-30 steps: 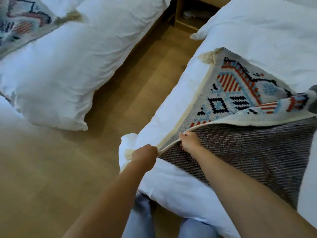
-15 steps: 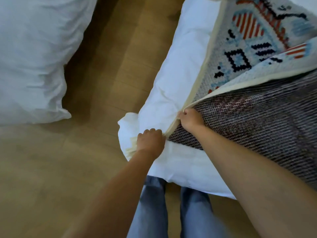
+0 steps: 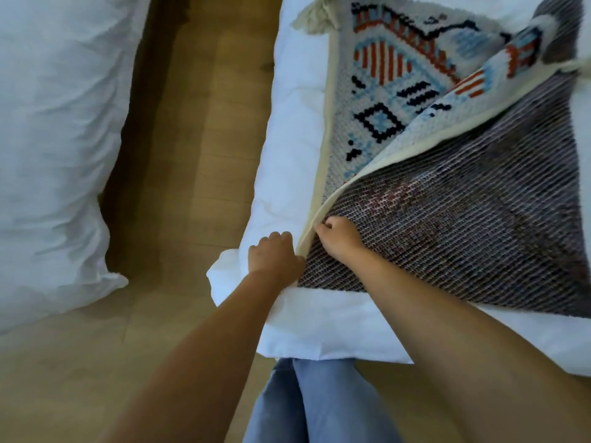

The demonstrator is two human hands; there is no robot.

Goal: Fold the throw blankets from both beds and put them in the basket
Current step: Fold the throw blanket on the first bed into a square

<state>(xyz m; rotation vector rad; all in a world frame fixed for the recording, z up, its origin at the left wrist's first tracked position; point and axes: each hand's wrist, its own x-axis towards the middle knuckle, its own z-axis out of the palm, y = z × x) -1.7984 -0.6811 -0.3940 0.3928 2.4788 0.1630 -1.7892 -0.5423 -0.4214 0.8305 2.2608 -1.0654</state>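
Note:
A woven throw blanket [image 3: 380, 91] with a red, blue and black pattern lies on the right bed [image 3: 287, 161], folded over itself so its grey underside [image 3: 473, 225] faces up. My right hand [image 3: 339, 239] pinches the cream edge of the folded layer at the blanket's near corner. My left hand [image 3: 275, 255] is curled into a fist just left of it, gripping the blanket's corner at the bed's edge. What its fingers hold is partly hidden. No basket is in view.
A second bed with a white duvet [image 3: 54, 139] fills the left side. A strip of wooden floor [image 3: 198, 139] runs between the two beds. My legs in blue jeans [image 3: 307, 407] stand at the foot of the right bed.
My head has tipped down and the view has closed in on the bed corner. Both hands have drawn the blanket's corner toward the bed's near edge and now sit closer together.

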